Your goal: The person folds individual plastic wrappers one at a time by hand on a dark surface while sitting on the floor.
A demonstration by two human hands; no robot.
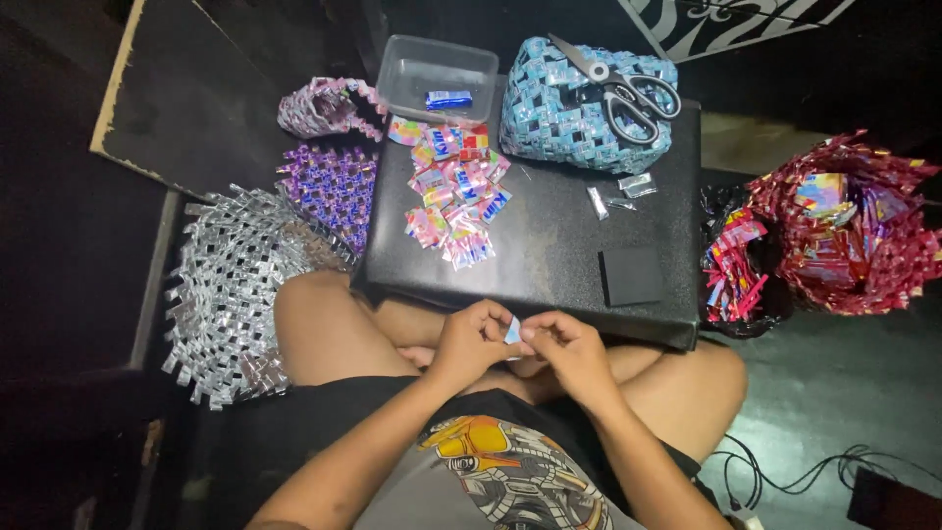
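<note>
My left hand [469, 344] and my right hand [566, 350] meet over my lap, just in front of the black table [549, 265]. Together they pinch a small folded piece of wrapper [512, 332], light blue and white, between fingertips. A pile of colourful folded wrapper pieces [456, 191] lies on the left part of the table. Behind the pile stands a clear plastic tub [437, 74] holding one blue wrapper [448, 99].
A blue woven bag [554, 123] with scissors [618, 83] on top sits at the table's back. A small black square [630, 276] lies near the front right. Silver [231, 290] and purple [329, 186] woven pieces lie left; a red woven basket [849, 226] of wrappers stands right. Cables [795, 476] trail on the floor.
</note>
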